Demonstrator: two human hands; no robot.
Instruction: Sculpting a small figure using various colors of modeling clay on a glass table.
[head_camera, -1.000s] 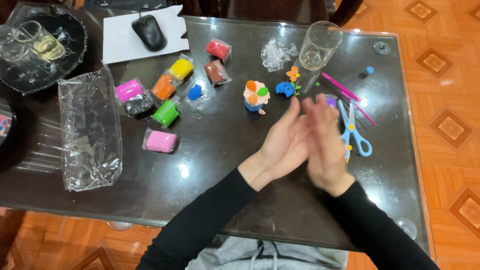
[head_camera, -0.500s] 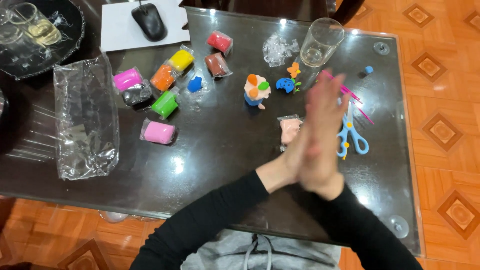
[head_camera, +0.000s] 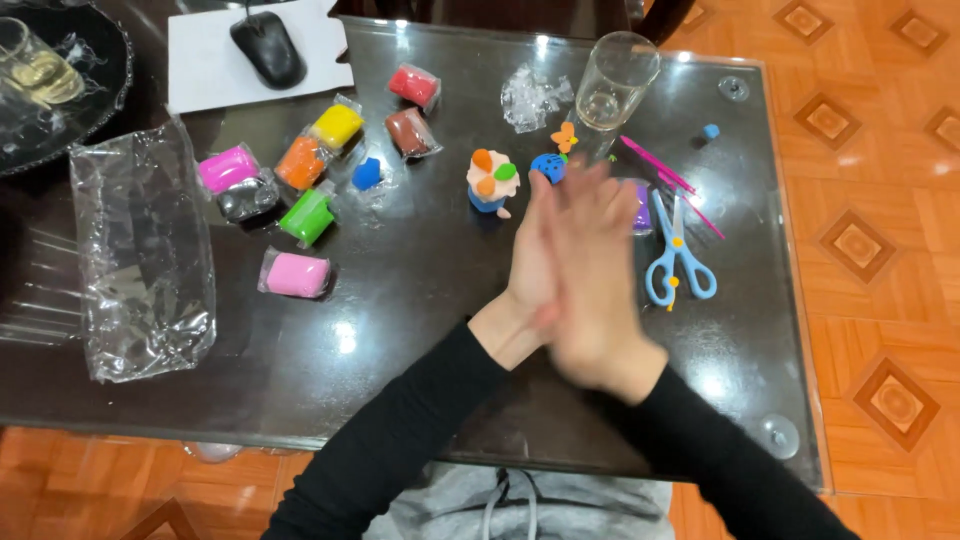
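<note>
The left hand (head_camera: 535, 262) and right hand (head_camera: 592, 285) are pressed palm to palm above the glass surface (head_camera: 400, 330), fingers (head_camera: 585, 195) stretched flat and pointing away from the body. The right hand is smeared with motion blur, so this looks like the rolling step: a bit of clay worked between the palms. Whether anything really sits between them I cannot tell; the palms hide it completely, and neither hand is curled around anything visible.

Just past the fingertips stand a small clay figure (head_camera: 490, 180) and a blue clay ball (head_camera: 547, 166), with a drinking glass (head_camera: 612, 88) beyond. To the right of the fingers lie blue scissors (head_camera: 678, 255) and a pink stick (head_camera: 668, 182); a purple bit beside the right hand is half covered. Well to the left of the fingers are wrapped clay packets (head_camera: 300, 215).

The next move, I judge, calls for parting the palms gently over the surface so that a soft piece does not drop or flatten.
</note>
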